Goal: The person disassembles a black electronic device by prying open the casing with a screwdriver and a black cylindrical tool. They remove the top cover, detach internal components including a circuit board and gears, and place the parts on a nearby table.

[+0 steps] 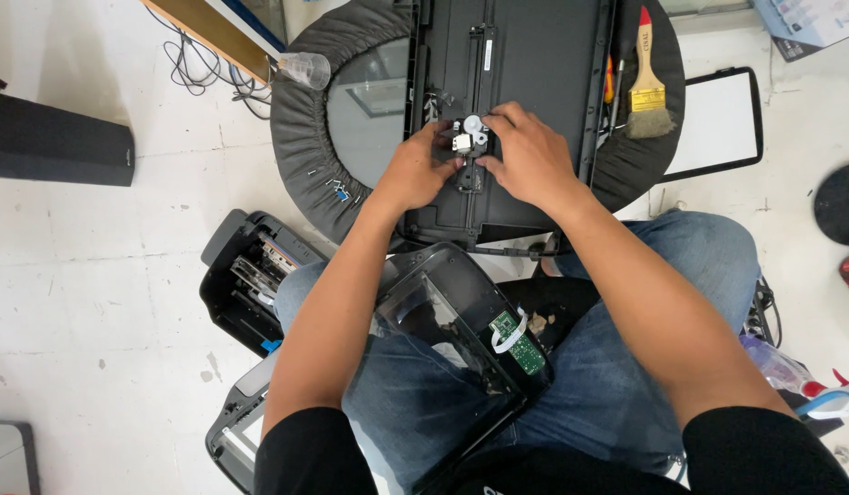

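Observation:
A black flat printer scanner assembly (534, 64) lies on a round dark-covered table (301, 119). My left hand (415, 170) and my right hand (525, 151) meet at a small white and grey gear mechanism (468, 133) on its central rail. Both hands pinch that part from either side. On my lap rests a black lid with a glass pane and a green circuit board (520, 344).
A paintbrush (646, 87) and screwdrivers (610, 82) lie on the table's right side. A clear cup (305, 69) stands at the table's left edge. Opened printer bodies (246, 275) sit on the white floor at left, a black-framed white panel (717, 124) at right.

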